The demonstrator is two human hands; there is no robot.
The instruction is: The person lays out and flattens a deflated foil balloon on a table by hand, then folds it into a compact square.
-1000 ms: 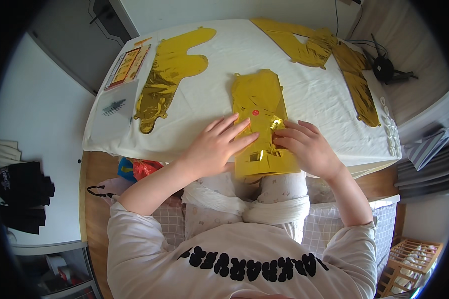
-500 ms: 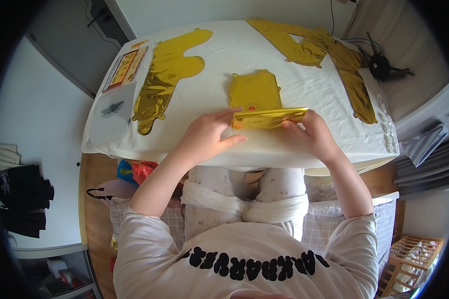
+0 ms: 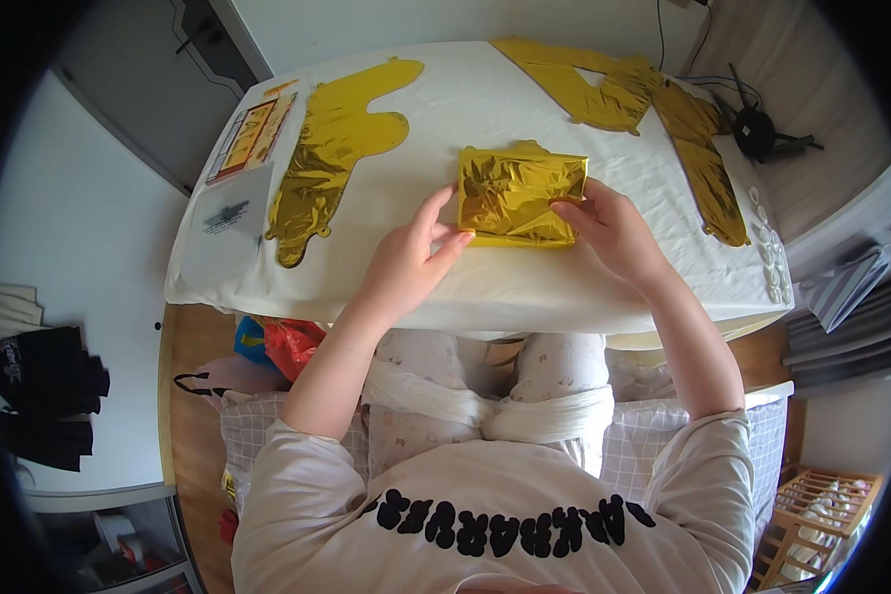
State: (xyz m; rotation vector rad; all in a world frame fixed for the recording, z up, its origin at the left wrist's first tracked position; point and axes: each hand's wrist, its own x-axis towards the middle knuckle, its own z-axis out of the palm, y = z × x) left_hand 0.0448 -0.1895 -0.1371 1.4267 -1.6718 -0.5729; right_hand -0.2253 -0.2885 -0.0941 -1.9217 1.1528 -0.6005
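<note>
Between my hands is a folded gold foil balloon (image 3: 521,196), its crinkled face toward me, above the middle of the table. My left hand (image 3: 411,255) pinches its left edge, thumb at the lower left corner. On the opposite side my right hand (image 3: 616,233) grips the right edge, with the thumb lying on the front. A piece of gold foil shows just past its top edge. To the left lies a flat, uninflated gold foil balloon (image 3: 342,139) with rounded lobes. Another flat gold balloon (image 3: 604,97) stretches across the far right, with angular arms.
A white cloth covers the table (image 3: 445,287). At its left sit a printed package (image 3: 252,137) and a clear plastic sheet (image 3: 226,216). A black router-like device (image 3: 754,134) with cables is at the right, and several small white rings (image 3: 774,262) line the right edge.
The folded balloon has tipped up from a narrow edge-on strip to show its broad face, and has moved slightly away from me. My left hand has closed on its left edge.
</note>
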